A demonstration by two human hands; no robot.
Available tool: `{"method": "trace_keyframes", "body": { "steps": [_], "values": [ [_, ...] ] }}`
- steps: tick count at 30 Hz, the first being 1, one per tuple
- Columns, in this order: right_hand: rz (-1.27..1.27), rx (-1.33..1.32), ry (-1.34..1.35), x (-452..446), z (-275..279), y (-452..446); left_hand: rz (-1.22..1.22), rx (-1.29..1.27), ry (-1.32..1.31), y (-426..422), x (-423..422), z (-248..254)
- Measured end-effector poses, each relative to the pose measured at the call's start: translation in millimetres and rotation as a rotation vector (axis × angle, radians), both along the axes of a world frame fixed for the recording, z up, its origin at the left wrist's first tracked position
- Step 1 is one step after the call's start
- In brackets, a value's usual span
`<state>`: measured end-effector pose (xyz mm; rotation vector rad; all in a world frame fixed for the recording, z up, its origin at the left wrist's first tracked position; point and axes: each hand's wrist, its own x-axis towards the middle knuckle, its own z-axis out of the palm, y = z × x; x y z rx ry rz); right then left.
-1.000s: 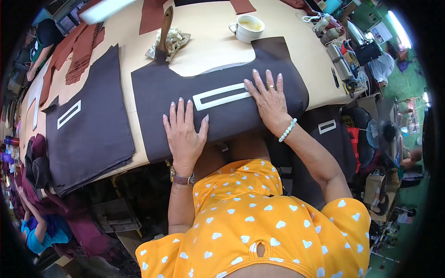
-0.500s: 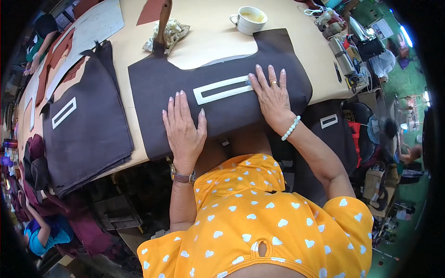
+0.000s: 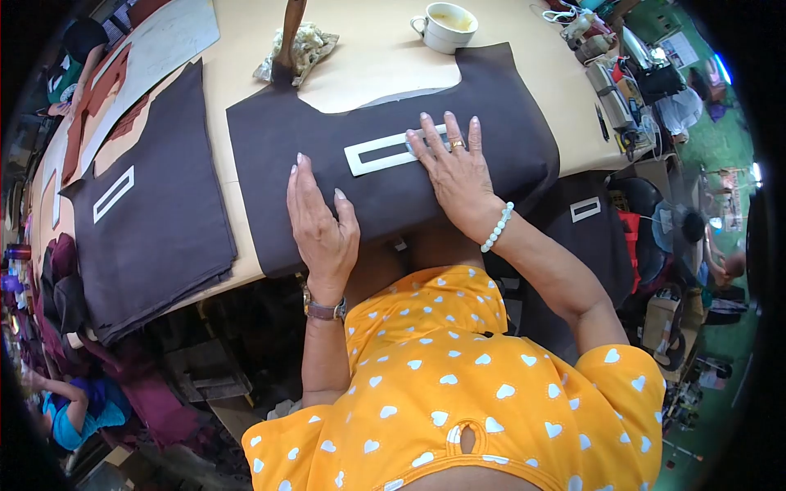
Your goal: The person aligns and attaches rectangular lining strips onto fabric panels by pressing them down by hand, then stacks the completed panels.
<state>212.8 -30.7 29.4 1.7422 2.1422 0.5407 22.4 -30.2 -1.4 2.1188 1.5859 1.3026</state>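
A dark brown sheet of leather-like material, with a wide notch cut in its far edge, lies in front of me and hangs over the table edge. On its middle is a white rectangular frame strip. My right hand rests with fingers spread over the strip's right part, hiding that end. My left hand stands on its edge on the sheet, left of the strip, fingers stretched and thumb apart, holding nothing.
Left lies a stack of similar dark pieces, a white frame on top. Beyond the sheet are a white cup, a wooden-handled brush and a crumpled pale lump. Tools and bottles crowd the table's right end. Other people work at left.
My right hand has slid left along the white frame strip, covering more of it. My left hand has turned onto its edge. The left stack's top piece now lies flatter.
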Motion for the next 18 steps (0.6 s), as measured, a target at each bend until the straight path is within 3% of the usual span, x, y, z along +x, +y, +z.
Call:
{"method": "trace_keyframes", "body": {
  "steps": [11, 18],
  "values": [
    [0.101, -0.008, 0.019, -47, -3, 7, -0.007, -0.055, -0.309, -4, -4, 4],
    [0.178, -0.026, 0.075, -53, -4, 15, 0.009, -0.083, -0.349, -4, -6, 3]
  ]
}}
